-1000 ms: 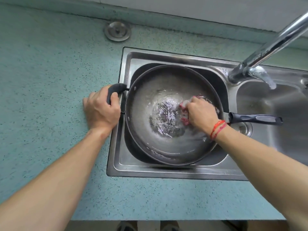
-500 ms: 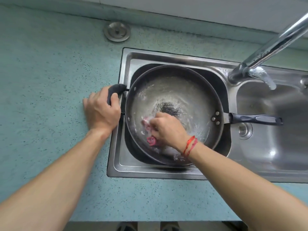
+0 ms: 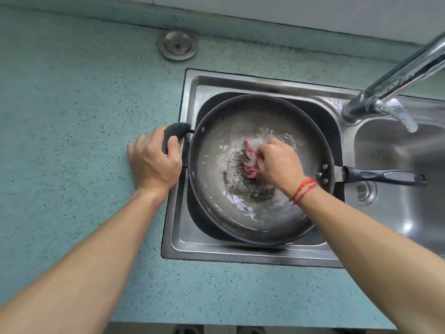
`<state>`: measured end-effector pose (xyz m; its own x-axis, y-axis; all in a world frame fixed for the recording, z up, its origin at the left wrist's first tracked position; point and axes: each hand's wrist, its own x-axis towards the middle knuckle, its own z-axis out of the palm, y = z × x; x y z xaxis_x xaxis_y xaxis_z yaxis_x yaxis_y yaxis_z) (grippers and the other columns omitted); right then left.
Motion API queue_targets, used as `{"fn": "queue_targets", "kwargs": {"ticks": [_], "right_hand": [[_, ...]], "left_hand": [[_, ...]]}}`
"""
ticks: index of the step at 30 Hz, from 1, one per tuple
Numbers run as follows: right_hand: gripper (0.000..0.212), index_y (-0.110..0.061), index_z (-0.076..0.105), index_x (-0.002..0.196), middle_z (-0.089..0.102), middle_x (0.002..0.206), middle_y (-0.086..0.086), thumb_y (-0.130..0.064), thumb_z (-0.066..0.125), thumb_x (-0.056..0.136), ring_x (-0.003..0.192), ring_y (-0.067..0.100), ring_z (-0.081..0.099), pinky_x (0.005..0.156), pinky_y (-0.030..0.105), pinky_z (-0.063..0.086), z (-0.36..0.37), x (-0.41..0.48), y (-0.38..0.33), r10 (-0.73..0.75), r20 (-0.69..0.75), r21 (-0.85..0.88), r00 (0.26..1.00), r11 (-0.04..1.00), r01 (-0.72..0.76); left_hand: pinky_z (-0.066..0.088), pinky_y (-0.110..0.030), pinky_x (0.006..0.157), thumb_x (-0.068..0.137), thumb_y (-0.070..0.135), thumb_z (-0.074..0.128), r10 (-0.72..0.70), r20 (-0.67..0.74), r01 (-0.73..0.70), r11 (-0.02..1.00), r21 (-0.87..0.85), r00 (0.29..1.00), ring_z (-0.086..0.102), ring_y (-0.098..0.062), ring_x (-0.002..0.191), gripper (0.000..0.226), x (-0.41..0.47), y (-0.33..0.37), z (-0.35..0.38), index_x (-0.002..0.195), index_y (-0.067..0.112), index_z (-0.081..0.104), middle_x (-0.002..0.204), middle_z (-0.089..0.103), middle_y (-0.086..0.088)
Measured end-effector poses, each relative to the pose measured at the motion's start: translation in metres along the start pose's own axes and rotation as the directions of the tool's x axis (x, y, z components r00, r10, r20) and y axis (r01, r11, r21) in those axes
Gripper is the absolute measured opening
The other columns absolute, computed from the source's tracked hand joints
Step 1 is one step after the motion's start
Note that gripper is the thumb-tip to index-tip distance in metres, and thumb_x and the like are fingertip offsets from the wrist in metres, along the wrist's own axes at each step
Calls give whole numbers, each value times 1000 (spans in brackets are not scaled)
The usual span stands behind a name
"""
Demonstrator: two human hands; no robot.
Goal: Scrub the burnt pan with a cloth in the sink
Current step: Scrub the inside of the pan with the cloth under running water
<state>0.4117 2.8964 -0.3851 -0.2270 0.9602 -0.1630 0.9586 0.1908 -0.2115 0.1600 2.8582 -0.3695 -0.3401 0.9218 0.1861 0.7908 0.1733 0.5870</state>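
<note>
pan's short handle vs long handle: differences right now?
The short handle is stubby and curved; the long handle is straight. The left hand grips the short handle; nothing holds the long handle. The short handle overhangs the counter; the long handle overhangs the right basin. Both are black, on the pan.

Speckled teal countertop [image 3: 72, 116] — steel sink [image 3: 173, 237] set in, pan [image 3: 277, 220] in left basin; round metal cap [image 3: 177, 45], maybe plug, near wall.

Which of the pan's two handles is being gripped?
The short handle at the pan's left rim, gripped by the left hand; the long handle sticks out free.
</note>
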Motion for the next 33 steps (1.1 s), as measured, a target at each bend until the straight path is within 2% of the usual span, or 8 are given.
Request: {"fn": "queue_targets", "kwargs": {"ticks": [3,6,9,14,19,22,28,33], "right_hand": [[11,-8,65,77,58,81,9,-11,59,85,71,30,58,58,32,44,1,-26,6,-34,20,27,999,999,33],[11,-10,62,68,57,75,9,-12,65,79,63,27,56,53,27,39,9,-51,-9,-96,-7,117,995,988,96],[14,-9,63,71,57,78,8,-19,61,80,69,28,55,52,31,42,20,-50,-33,-179,-13,136,984,974,179],[15,-8,71,82,59,89,8,-16,59,89,84,28,56,61,37,50,19,-6,-41,-195,-81,131,977,970,205],[19,-16,71,100,60,100,7,-24,55,93,95,28,57,69,35,46,4,19,-7,-90,-55,73,994,993,94],[16,-14,69,98,59,103,8,-19,55,92,96,30,58,68,33,43,-3,10,27,6,-20,-52,1000,999,-7],[13,-13,70,93,63,95,10,-12,60,84,91,33,64,73,37,51,-23,-33,38,2,203,-233,979,971,46],[9,-24,68,79,66,85,1,-21,60,81,81,25,65,77,35,57,-32,-68,11,-94,463,-141,881,974,177]], "left_hand": [[34,-39,76,91,28,44,2,-3,-2,1000,2,1000,49,-25,74,30,0,1,0,102,14,68,81,68,-7],[32,-38,75,91,26,45,6,-12,-6,1000,3,1000,52,-28,73,27,0,1,1,99,13,68,78,67,-8],[31,-37,75,91,26,45,2,-13,-2,1000,3,1000,51,-28,73,27,0,0,1,98,14,68,77,67,-7],[27,-34,73,91,25,46,-2,-24,1,1000,-7,1000,49,-25,72,26,0,0,1,97,14,68,77,67,-6],[31,-37,76,91,27,44,-5,-24,5,1000,-10,1000,52,-29,73,29,0,-1,2,98,13,68,77,67,-7],[32,-37,77,91,29,43,-11,-20,11,1000,-13,1000,52,-30,74,31,0,-1,2,98,14,68,77,67,-8],[33,-39,80,92,29,43,-28,-15,27,999,-23,1000,52,-29,75,31,-1,3,0,100,12,68,79,68,-10],[33,-39,79,93,27,44,-22,-12,22,1000,-18,1000,51,-28,74,28,-1,3,-2,99,12,67,79,68,-10]]}}
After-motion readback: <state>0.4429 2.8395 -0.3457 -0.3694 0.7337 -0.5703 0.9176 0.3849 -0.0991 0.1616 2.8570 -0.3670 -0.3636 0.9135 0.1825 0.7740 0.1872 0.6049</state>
